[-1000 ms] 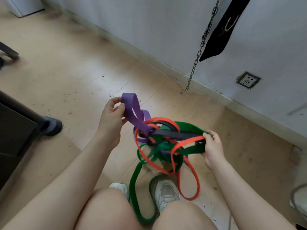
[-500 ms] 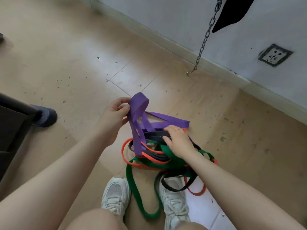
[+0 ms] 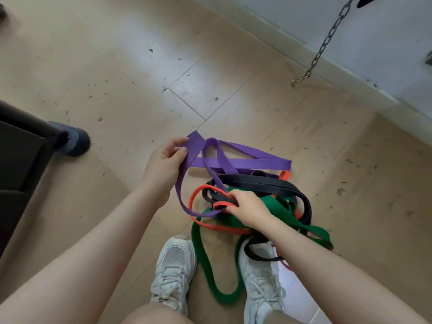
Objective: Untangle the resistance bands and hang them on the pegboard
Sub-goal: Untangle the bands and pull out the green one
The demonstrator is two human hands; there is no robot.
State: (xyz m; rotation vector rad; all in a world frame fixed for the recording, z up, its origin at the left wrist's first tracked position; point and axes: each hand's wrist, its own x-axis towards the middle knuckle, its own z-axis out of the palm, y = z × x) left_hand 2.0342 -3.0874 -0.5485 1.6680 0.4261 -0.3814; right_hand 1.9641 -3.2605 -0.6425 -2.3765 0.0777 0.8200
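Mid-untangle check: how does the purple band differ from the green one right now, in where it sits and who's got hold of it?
The purple band is pinched at its top fold by the left hand and lifted from the pile; the green band is held by neither hand, as far as shows. Purple spreads out toward the wall; green trails down between the shoes. The right hand grips black and orange strands instead. Both bands are flat loops still threaded through the same tangle.

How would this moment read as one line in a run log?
stage: untangling | left hand: pinches purple band | right hand: grips black band and orange band | green band: in tangle | hung: none seen
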